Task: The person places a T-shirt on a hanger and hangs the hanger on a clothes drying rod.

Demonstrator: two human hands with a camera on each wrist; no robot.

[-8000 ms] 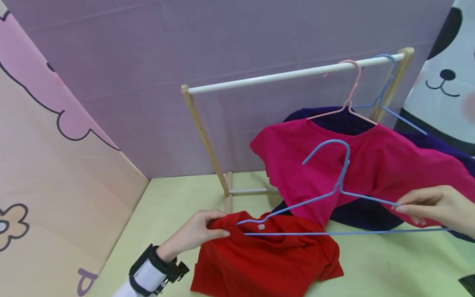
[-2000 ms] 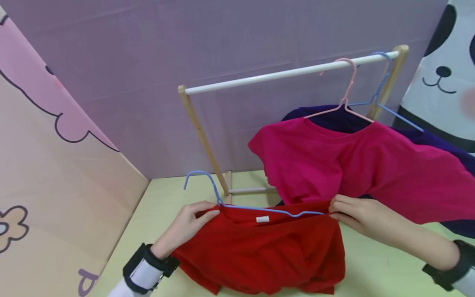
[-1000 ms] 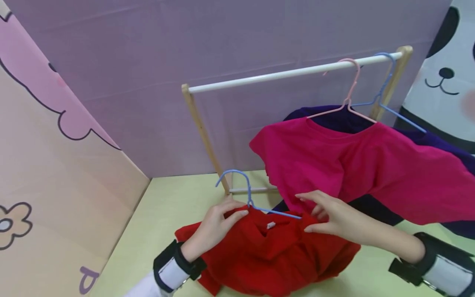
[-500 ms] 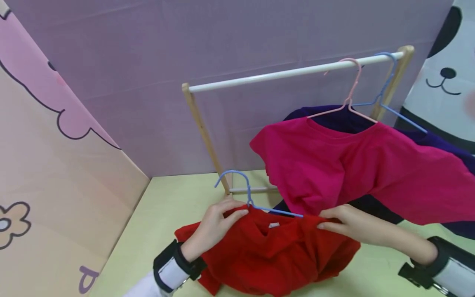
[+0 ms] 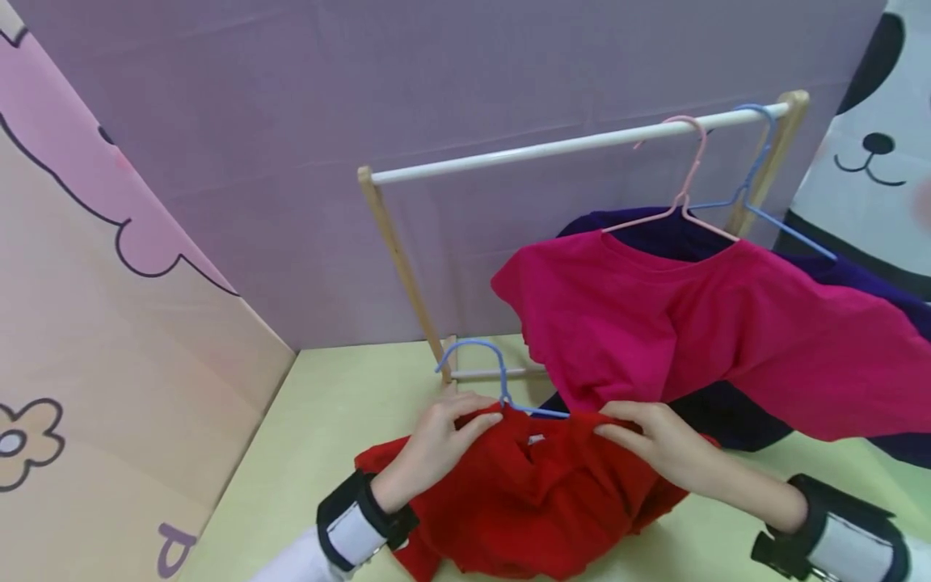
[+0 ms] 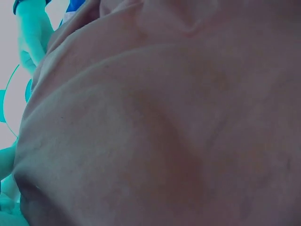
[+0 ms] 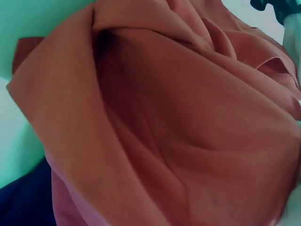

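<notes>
A red T-shirt [image 5: 538,517] lies bunched on the table, its neckline facing the rack and a white label inside the collar. Out of that neckline rises the hook of a blue hanger [image 5: 503,376]; one arm shows across the collar, and the rest is hidden in the cloth. My left hand [image 5: 447,440] pinches the collar and shoulder just left of the hook. On the other side, my right hand [image 5: 665,440] pinches the right shoulder, thumb and fingers at the cloth's upper edge. Folds of the shirt [image 6: 141,132] fill most of the left wrist view, and its draped cloth [image 7: 211,103] fills the right wrist view.
Behind stands a rack with a white rail [image 5: 524,151] and wooden posts. A pink T-shirt [image 5: 618,315] on a pink hanger [image 5: 687,182] and a dark navy garment [image 5: 727,404] by a second blue hanger [image 5: 760,158] hang at its right. A printed wall [image 5: 145,380] borders the left.
The blue hanger, earlier held over the shirt by my right hand, is now inside its neckline. My right hand released the shoulder, gripped it again and shifted left; the hook moved slightly right.
</notes>
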